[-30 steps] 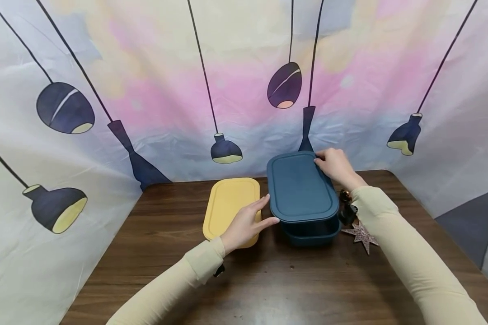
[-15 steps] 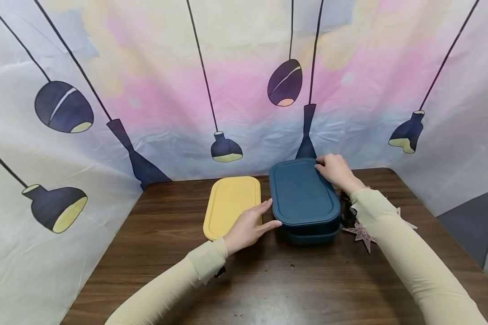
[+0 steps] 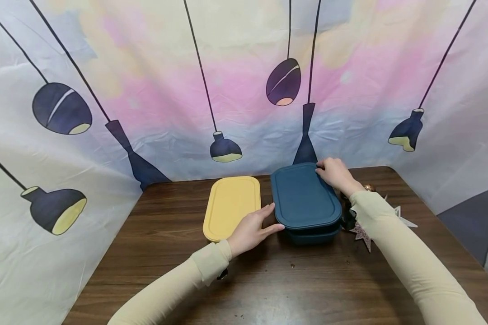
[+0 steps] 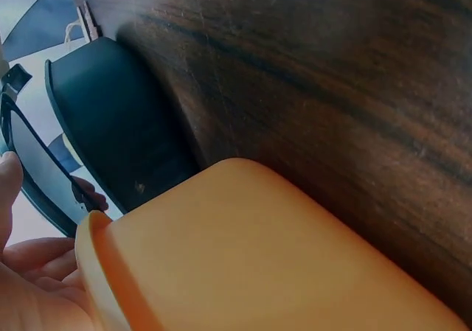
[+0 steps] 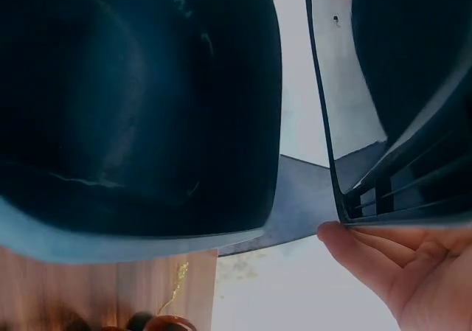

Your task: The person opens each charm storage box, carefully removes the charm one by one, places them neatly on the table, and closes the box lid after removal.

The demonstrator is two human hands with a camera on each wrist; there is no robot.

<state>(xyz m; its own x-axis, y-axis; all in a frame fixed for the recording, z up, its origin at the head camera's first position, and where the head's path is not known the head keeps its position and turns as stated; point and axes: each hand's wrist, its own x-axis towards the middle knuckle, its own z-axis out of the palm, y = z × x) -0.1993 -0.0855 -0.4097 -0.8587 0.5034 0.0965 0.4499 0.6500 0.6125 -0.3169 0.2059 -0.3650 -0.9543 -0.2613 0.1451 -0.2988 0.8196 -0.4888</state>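
Observation:
A dark blue rectangular lid [image 3: 307, 196] is held tilted close over a matching blue container [image 3: 315, 238], and a narrow gap shows at the front. My left hand [image 3: 250, 230] holds the lid's near left corner with thumb and fingertips, passing over the yellow container's side. At the far right corner, my right hand [image 3: 336, 175] pinches the lid's edge. In the right wrist view, the lid's underside [image 5: 413, 191] stands apart from the container [image 5: 147, 124]. The left wrist view shows the blue container [image 4: 118, 110] beside a yellow one [image 4: 243, 250].
A yellow lidded container [image 3: 232, 203] stands left of the blue one. To the right, partly under my right sleeve, lie a glittery star [image 3: 363, 237], a pale star [image 3: 406, 220] and a copper-coloured ball [image 3: 370, 187]. A printed cloth [image 3: 162, 90] hangs behind the wooden table [image 3: 293, 293].
Both hands have lowered the blue lid toward its container, moving slightly right and nearer. The gap at the front has narrowed. The yellow container has stayed in place.

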